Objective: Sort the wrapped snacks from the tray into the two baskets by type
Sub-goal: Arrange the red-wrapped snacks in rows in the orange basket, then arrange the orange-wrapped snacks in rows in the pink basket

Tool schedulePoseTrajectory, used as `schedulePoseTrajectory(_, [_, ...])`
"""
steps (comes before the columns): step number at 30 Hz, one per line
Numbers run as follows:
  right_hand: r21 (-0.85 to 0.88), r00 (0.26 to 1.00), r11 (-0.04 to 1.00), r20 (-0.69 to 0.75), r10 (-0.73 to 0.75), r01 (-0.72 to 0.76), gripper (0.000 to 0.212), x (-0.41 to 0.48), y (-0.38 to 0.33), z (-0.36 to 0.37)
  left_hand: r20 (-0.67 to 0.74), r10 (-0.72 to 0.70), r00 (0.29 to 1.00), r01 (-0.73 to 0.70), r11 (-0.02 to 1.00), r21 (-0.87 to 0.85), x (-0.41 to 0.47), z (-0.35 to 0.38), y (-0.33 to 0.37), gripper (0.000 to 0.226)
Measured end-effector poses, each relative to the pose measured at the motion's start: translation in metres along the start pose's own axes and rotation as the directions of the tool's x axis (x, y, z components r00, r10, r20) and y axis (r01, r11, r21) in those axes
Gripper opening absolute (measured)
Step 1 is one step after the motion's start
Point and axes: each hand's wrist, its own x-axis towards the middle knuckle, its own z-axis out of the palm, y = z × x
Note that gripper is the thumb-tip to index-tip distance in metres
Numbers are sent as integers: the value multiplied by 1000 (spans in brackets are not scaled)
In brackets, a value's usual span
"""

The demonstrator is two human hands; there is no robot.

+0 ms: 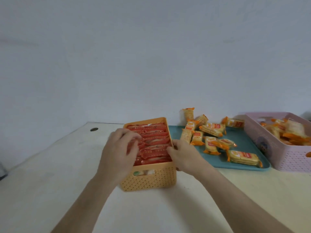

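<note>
An orange basket (149,180) stands at the table's middle, filled with several red wrapped snacks (155,137). My left hand (118,148) rests over the basket's left side, its fingers lying on the red snacks. My right hand (184,154) is at the basket's right rim, fingertips touching the snacks at the near right corner. To the right lies a teal tray (247,140) carrying several yellow-and-orange wrapped snacks (243,158). A pink basket (276,148) at the far right holds more yellow-and-orange snacks (293,133).
The cream table (168,207) meets a pale wall at the back. A round cable hole (94,129) sits near the back left corner. A dark object (2,170) shows at the left edge.
</note>
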Motion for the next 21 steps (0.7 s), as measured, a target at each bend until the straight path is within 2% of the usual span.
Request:
schedulePoseTrajectory(1, [-93,1000,996,-2,-1,0,33,0,-2,-1,106,95,990,-91,995,-41,-6,-3,3,10])
schedulePoseTrajectory(3, [-227,1000,974,-10,10,-12,40,-1,-4,-7,313,211,926,-202,977,-60,-17,0,6,20])
schedulePoseTrajectory(4, [-248,1000,969,3,25,-23,41,1,-6,-8,334,257,907,-264,964,-24,-20,4,0,26])
schedulePoseTrajectory(9, [-255,999,967,-46,-12,-1,35,7,-15,1,246,368,897,-384,923,18,-17,11,-9,21])
schedulePoseTrajectory(11, [-286,997,958,-75,-35,12,34,10,-23,7,185,389,903,-407,911,72,-13,9,-15,27])
schedulePoseTrajectory(13, [-300,995,954,-86,-46,18,35,18,-33,15,110,362,925,-375,919,123,-8,7,-25,32])
schedulePoseTrajectory(16, [-272,995,962,-93,-46,19,36,33,-45,31,20,320,947,-316,922,222,1,1,-41,29])
schedulePoseTrajectory(21, [-188,994,982,-111,-23,2,33,64,-58,59,0,176,984,-171,953,250,16,-2,-66,37])
